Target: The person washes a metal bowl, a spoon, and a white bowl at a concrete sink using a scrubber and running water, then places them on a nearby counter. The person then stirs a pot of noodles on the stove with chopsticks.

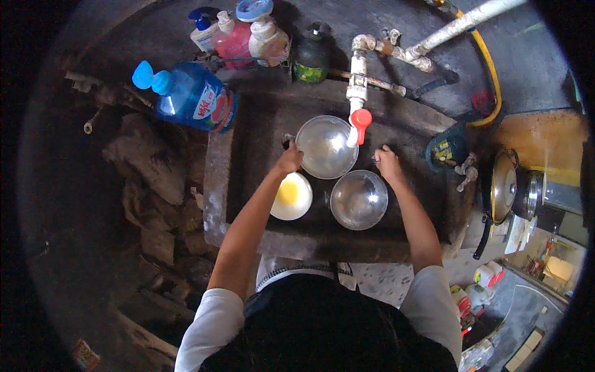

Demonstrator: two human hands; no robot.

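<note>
Three bowls stand in a dark stone or concrete sink (297, 242). Under the tap sits a silvery metal bowl (323, 149), and my left hand (289, 159) is at its left rim. The fingers on the far side are hidden, so a grip on the rim is unclear. A white bowl (295, 200) with yellow in its middle is just below that hand, partly covered by my forearm. To its right is a second silvery bowl (359, 200). My right hand (388, 163) has curled fingers, right of the upper bowl and apart from it; its contents are unclear.
A white pipe tap with a red handle (361, 118) overhangs the upper bowl. A blue detergent bottle (197, 97) stands at the sink's left corner. Pump bottles (232, 39) line the back. A small basket (434, 156) and a lidded pan (504, 186) are to the right.
</note>
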